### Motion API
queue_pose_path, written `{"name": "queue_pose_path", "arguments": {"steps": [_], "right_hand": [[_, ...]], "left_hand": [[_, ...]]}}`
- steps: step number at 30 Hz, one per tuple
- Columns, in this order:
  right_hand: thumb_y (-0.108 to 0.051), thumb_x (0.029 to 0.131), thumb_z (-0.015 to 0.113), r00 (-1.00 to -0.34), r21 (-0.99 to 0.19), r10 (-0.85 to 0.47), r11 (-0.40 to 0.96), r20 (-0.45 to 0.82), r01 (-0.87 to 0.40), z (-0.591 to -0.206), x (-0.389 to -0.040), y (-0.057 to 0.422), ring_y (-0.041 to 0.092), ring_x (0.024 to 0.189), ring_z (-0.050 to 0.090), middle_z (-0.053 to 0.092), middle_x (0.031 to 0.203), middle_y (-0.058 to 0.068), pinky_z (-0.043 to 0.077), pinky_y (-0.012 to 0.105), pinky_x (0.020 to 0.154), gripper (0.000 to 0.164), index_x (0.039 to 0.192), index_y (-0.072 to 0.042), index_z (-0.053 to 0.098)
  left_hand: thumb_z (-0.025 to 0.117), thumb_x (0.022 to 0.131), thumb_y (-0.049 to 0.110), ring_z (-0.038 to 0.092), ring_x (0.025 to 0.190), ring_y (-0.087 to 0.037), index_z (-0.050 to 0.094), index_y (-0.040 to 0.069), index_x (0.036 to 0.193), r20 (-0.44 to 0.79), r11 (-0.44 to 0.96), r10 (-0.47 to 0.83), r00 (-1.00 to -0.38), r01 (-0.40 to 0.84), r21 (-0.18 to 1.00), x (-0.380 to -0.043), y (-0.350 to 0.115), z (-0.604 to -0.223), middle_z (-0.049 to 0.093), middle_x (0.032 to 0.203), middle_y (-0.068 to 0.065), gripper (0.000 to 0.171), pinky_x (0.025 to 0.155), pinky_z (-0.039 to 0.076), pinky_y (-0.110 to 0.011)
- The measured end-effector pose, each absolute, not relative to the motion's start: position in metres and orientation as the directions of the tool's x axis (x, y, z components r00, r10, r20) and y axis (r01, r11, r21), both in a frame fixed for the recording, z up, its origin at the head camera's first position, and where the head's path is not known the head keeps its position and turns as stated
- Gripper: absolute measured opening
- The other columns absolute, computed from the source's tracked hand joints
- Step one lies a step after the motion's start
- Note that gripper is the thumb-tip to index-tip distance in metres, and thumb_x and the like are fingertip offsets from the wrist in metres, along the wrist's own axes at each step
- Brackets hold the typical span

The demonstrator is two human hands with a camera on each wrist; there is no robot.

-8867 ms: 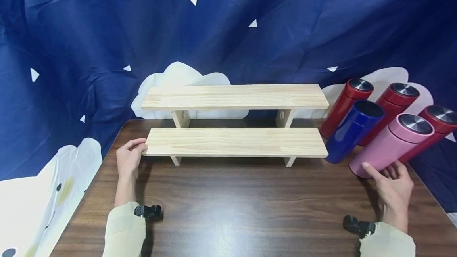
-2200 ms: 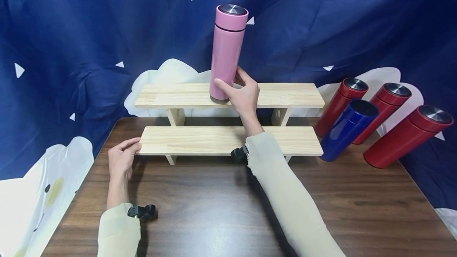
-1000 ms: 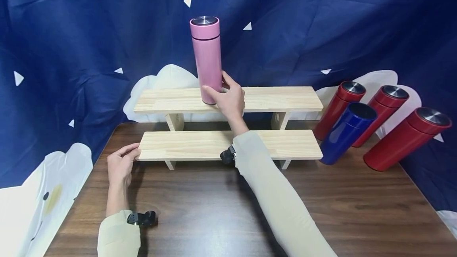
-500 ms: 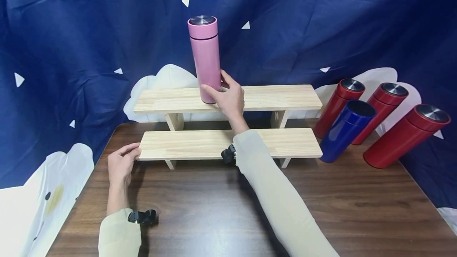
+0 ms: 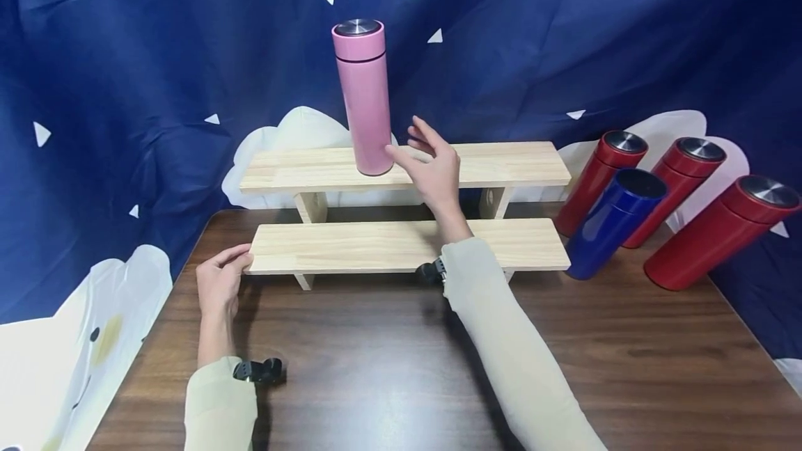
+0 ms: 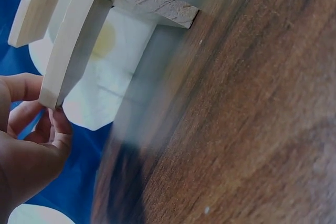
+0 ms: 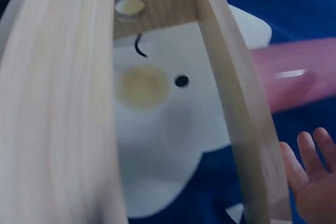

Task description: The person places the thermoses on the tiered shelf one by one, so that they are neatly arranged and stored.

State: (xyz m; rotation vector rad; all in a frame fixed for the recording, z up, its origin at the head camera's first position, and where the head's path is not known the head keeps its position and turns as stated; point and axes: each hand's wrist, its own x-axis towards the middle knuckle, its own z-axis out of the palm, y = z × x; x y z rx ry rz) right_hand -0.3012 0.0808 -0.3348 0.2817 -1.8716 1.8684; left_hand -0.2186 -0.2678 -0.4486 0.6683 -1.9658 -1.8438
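Left hand (image 5: pixel 218 287) pinches the left end of the pale, flat wooden lower board (image 5: pixel 351 248), probably to steady it, while the right hand (image 5: pixel 438 176), fingers loosely spread and grasping nothing, hangs just beside the pink, silver-topped cylindrical bottle (image 5: pixel 365 106); whether it touches cannot be told. That bottle stands upright on the pale wooden upper board (image 5: pixel 501 162), left of its middle, where the flat surface seems to bear it unaided. Right of both boards, one glossy blue cylindrical bottle (image 5: pixel 612 226) and three red cylindrical bottles (image 5: pixel 717 239) stand grouped on the dark brown wood-grain table (image 5: pixel 376 339), seemingly for easy reach.
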Motion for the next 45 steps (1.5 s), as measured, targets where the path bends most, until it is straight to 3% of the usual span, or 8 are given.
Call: {"name": "queue_pose_path", "arguments": {"steps": [7,11,15,20,34,45], "right_hand": [[0.001,0.083,0.079,-0.82,-0.85,0.236,0.057,0.521,-0.523,-0.312,-0.275,0.103,0.045,0.11,0.064,0.063,0.126,0.031,0.05,0.052,0.098,0.059,0.138,0.008,0.057],[-0.002,0.084,0.08,-0.806,-0.841,0.252,0.071,0.536,-0.537,-0.318,-0.28,0.12,0.046,0.111,0.063,0.064,0.127,0.028,0.048,0.055,0.099,0.061,0.139,0.006,0.056],[-0.009,0.085,0.082,-0.79,-0.834,0.272,0.115,0.549,-0.54,-0.324,-0.282,0.137,0.036,0.109,0.066,0.069,0.124,0.018,0.054,0.041,0.092,0.06,0.14,-0.001,0.058],[-0.015,0.085,0.082,-0.762,-0.816,0.295,0.162,0.576,-0.555,-0.32,-0.269,0.155,0.029,0.103,0.068,0.071,0.117,0.015,0.054,0.025,0.079,0.057,0.137,-0.006,0.062],[-0.015,0.084,0.082,-0.718,-0.83,0.43,0.166,0.547,-0.533,-0.315,-0.242,0.189,0.018,0.098,0.069,0.072,0.115,0.015,0.055,0.029,0.089,0.053,0.134,-0.007,0.064],[-0.013,0.081,0.085,-0.67,-0.842,0.524,0.207,0.526,-0.499,-0.309,-0.222,0.217,0.019,0.099,0.068,0.073,0.112,0.008,0.054,0.025,0.084,0.046,0.124,-0.011,0.07]], "left_hand": [[0.071,0.082,-0.007,0.06,0.08,-0.01,0.077,-0.005,0.104,-0.047,0.02,-0.565,-0.823,-0.07,0.997,-0.217,-0.269,-0.448,0.071,0.08,0.007,0.022,0.067,0.05,-0.015],[0.071,0.082,-0.008,0.061,0.08,-0.009,0.078,-0.005,0.104,-0.054,0.01,-0.564,-0.824,-0.073,0.997,-0.218,-0.269,-0.449,0.07,0.08,0.007,0.023,0.067,0.05,-0.014],[0.072,0.082,-0.008,0.061,0.082,-0.01,0.078,-0.005,0.104,-0.053,0.01,-0.562,-0.826,-0.071,0.997,-0.219,-0.269,-0.449,0.07,0.081,0.008,0.023,0.068,0.05,-0.014],[0.073,0.083,-0.007,0.061,0.082,-0.009,0.077,-0.005,0.105,-0.063,-0.011,-0.563,-0.824,-0.069,0.998,-0.218,-0.269,-0.449,0.071,0.081,0.008,0.023,0.069,0.05,-0.014],[0.073,0.084,-0.007,0.061,0.082,-0.008,0.077,-0.004,0.107,-0.077,-0.018,-0.547,-0.834,-0.08,0.997,-0.218,-0.268,-0.447,0.07,0.083,0.008,0.023,0.07,0.051,-0.015],[0.073,0.085,-0.005,0.062,0.085,-0.01,0.077,-0.003,0.108,-0.087,-0.021,-0.552,-0.829,-0.09,0.996,-0.216,-0.269,-0.447,0.07,0.085,0.007,0.023,0.071,0.051,-0.014]]}}
